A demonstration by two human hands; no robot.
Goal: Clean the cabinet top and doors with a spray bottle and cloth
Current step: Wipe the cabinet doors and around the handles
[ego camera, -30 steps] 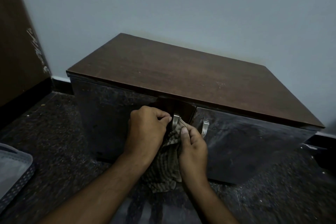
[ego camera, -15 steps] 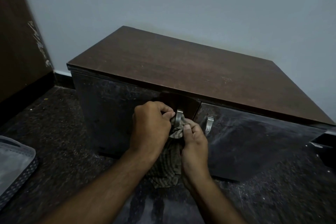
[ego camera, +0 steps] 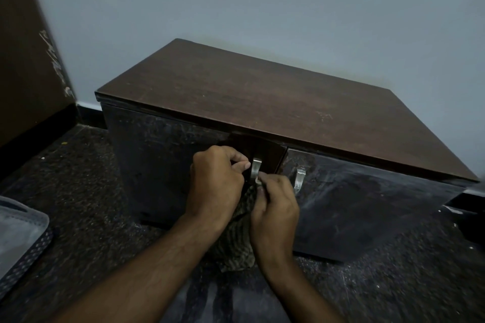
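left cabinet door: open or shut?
Slightly open. The left door stands out at its handle edge, past the right door, with a gap beneath the top.

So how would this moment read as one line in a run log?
step: wiping left door handle | both hands: left, right grip striped cloth | cabinet top: bare | spray bottle: not visible
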